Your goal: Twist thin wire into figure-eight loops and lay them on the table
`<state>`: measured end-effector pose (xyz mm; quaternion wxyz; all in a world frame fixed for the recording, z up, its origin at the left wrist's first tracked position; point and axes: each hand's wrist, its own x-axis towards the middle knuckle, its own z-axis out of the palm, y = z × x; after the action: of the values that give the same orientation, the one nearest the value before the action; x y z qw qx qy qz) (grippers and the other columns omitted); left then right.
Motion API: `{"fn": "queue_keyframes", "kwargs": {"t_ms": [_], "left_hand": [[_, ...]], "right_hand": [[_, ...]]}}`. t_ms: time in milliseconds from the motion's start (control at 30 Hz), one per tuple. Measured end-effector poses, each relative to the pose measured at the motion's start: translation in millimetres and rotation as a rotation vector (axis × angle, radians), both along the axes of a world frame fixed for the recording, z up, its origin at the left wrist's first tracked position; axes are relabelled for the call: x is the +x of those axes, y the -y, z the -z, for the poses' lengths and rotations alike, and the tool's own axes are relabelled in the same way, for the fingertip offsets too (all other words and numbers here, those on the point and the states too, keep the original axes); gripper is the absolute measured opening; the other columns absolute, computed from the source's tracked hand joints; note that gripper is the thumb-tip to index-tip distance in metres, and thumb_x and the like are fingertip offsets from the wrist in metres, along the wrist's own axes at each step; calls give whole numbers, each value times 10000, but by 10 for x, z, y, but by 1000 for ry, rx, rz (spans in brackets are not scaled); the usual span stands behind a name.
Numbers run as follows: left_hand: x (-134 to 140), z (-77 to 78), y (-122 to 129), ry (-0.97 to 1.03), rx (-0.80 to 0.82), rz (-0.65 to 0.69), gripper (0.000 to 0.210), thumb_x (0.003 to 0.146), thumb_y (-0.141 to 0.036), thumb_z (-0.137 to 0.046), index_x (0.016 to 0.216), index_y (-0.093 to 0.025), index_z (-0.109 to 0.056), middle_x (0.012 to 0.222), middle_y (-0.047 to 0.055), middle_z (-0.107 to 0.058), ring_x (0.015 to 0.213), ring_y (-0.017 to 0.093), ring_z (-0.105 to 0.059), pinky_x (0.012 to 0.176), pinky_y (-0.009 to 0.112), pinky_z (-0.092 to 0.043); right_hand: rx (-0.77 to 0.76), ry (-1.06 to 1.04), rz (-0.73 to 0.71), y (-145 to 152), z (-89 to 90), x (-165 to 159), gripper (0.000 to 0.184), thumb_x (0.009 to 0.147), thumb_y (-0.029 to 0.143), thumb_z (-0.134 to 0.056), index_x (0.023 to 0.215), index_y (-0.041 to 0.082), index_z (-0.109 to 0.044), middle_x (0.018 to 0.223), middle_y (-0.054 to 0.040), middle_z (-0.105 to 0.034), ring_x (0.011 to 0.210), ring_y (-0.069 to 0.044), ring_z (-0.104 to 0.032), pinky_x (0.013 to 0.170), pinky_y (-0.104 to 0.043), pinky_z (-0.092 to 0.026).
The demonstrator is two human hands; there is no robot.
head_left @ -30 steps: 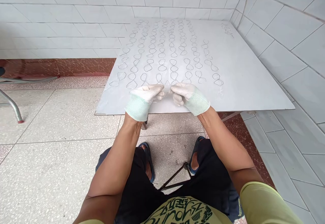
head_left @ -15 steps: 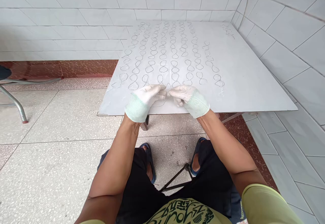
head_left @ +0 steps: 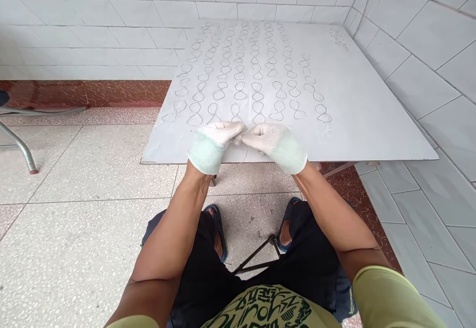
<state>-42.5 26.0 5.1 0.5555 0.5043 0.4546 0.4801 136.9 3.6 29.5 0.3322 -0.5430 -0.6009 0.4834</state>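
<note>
My left hand (head_left: 218, 138), in a white glove with a pale green cuff, is closed in a pinch at the near edge of a white board (head_left: 372, 124). My right hand (head_left: 273, 142), gloved alike, pinches right beside it, fingertips almost touching. Between them they hold a thin strand (head_left: 244, 156), wire or thread, whose lower end curves down below the fingers. Much of it is hidden by the gloves. Just beyond, thin dark figure-eight loops (head_left: 258, 100) lie on the board in several rows.
A small tangle of pale strands (head_left: 338, 40) lies at the board's far right. Tiled walls (head_left: 420, 60) border the back and right. A metal chair leg (head_left: 22, 149) stands at the left, and a thin dark metal frame (head_left: 256, 256) is between my feet.
My hands have drawn closer together at the fingertips. The strand's wide loop below them now shows as a short curve hanging nearer the board's edge. The view has tilted slightly down.
</note>
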Motion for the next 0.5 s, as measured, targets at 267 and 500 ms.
{"fn": "queue_keyframes", "kwargs": {"t_ms": [267,500], "left_hand": [[-93,0,33,-98,-11,-22,400,741,-545,-908,653,-209,-709,649,32,-679,663,169,-583,732,336,-501],[-92,51,-2,-89,16,15,420,803,-551,-889,666,-221,-669,673,43,-681,683,182,-616,707,333,-519]], "right_hand": [[99,42,150,109,145,-160,137,1017,345,-667,951,237,-722,739,11,-758,663,-176,-724,679,-325,-546],[452,195,196,45,386,-197,238,1072,324,-583,1007,237,-795,955,-37,-826,907,-218,-749,838,-365,-559]]}}
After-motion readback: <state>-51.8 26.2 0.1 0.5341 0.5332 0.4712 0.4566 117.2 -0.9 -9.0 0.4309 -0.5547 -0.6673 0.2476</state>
